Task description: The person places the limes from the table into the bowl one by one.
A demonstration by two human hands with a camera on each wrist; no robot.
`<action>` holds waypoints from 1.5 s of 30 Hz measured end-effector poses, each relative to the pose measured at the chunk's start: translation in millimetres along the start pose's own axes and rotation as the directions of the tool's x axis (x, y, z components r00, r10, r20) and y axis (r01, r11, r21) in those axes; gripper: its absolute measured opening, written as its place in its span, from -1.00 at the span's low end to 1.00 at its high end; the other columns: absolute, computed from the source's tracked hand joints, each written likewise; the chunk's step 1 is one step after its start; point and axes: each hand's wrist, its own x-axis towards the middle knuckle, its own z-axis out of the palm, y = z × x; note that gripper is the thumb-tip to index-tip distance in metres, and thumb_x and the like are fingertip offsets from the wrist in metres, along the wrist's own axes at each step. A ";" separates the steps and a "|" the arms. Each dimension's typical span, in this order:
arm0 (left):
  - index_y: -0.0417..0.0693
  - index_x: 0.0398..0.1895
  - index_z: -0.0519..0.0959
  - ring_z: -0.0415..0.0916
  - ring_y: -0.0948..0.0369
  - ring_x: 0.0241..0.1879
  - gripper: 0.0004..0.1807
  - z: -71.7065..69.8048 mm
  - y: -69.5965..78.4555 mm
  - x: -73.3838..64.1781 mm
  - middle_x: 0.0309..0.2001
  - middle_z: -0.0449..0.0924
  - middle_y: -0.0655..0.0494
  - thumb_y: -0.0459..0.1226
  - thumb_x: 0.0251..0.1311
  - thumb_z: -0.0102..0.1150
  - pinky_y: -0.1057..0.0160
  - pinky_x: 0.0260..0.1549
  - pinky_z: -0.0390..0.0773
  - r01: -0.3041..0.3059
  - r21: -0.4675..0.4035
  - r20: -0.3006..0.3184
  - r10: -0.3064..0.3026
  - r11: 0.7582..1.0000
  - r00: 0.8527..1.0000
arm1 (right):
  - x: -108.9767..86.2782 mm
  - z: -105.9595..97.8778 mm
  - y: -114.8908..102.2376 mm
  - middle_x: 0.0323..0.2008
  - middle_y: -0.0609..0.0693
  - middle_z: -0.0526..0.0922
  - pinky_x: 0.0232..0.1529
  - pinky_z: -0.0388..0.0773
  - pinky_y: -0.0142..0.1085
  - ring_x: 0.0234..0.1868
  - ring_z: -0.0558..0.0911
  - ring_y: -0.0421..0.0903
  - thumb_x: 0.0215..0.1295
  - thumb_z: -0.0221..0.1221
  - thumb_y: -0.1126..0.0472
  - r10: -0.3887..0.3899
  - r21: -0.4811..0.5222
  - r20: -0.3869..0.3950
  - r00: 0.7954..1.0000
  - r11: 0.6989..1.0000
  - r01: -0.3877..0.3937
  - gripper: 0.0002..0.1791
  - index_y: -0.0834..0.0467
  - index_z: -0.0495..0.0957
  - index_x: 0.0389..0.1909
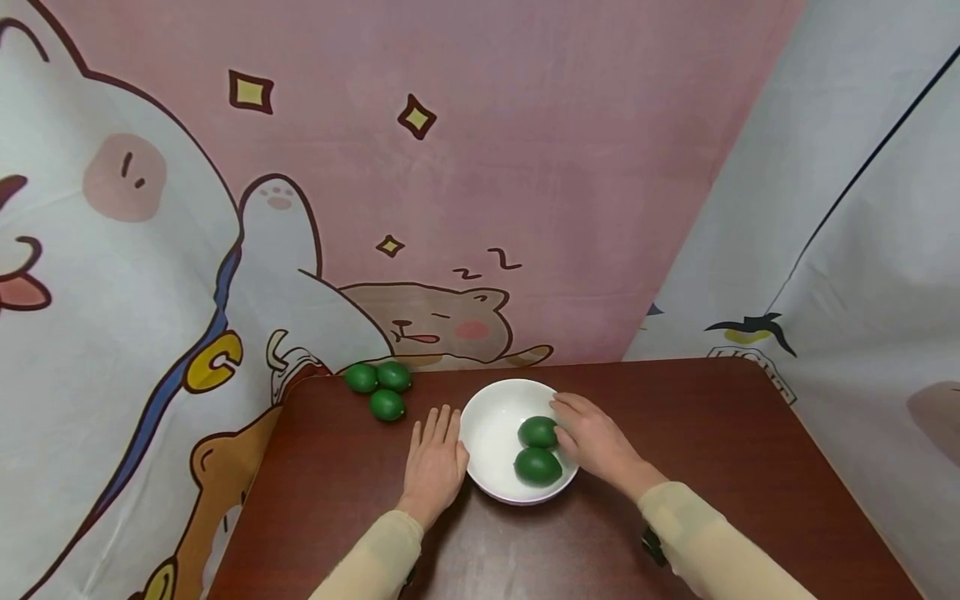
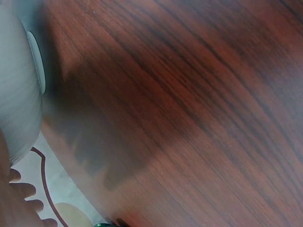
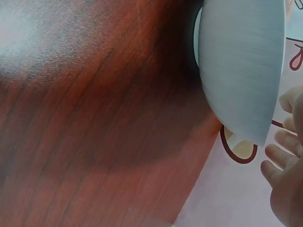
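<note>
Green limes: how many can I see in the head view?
5: three limes at the far left corner of the table, two limes inside the white bowl, one behind the other.

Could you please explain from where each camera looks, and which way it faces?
Head: worn on the head, facing forward and down at the wooden table, white bowl and five limes; left hand, right hand and cream sleeves show.
Left wrist: on that wrist, facing table and bowl; part of the left hand shows at lower left.
Right wrist: on that wrist, facing table and bowl; part of the right hand shows at the right edge.
Shared: both wrist views show the bowl's outer wall.
</note>
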 end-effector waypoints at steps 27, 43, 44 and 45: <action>-0.10 0.56 0.31 0.14 -0.05 0.57 -0.42 -0.8 0.5 -1.2 0.55 0.28 -0.08 -0.15 0.55 -0.17 -0.17 0.51 0.12 0.009 -0.012 0.011 -0.009 1.000 1.000 | -24.6 10.5 14.4 0.40 0.28 0.45 0.48 0.23 0.13 0.45 0.39 0.26 0.39 0.28 0.12 0.144 0.018 -0.018 0.989 0.989 -0.144 -0.39 0.32 0.48 0.37; -0.11 0.54 0.33 0.17 -0.07 0.55 -0.43 1.5 0.0 -0.8 0.53 0.30 -0.09 -0.17 0.53 -0.10 -0.18 0.50 0.14 0.002 -0.013 -0.005 -0.002 1.000 1.000 | -38.1 21.5 16.9 0.47 0.28 0.37 0.46 0.21 0.21 0.51 0.30 0.26 0.45 0.19 0.05 0.163 -0.042 -0.004 0.987 0.986 -0.163 -0.32 0.33 0.36 0.46; -0.11 0.54 0.32 0.17 -0.07 0.55 -0.42 1.4 0.0 -0.6 0.53 0.30 -0.09 -0.17 0.53 -0.10 -0.18 0.50 0.14 0.001 -0.012 -0.005 -0.001 1.000 1.000 | -38.4 21.6 16.9 0.48 0.28 0.36 0.47 0.20 0.21 0.51 0.29 0.25 0.45 0.18 0.05 0.167 -0.042 -0.001 0.986 0.985 -0.167 -0.32 0.33 0.35 0.47; -0.11 0.55 0.32 0.17 -0.07 0.55 -0.42 1.4 -0.1 -0.4 0.54 0.29 -0.09 -0.17 0.53 -0.11 -0.18 0.50 0.14 0.001 -0.013 -0.005 -0.001 1.000 1.000 | -38.6 21.6 16.9 0.48 0.28 0.35 0.48 0.19 0.20 0.52 0.28 0.25 0.45 0.18 0.05 0.169 -0.043 -0.002 0.986 0.985 -0.169 -0.31 0.32 0.35 0.47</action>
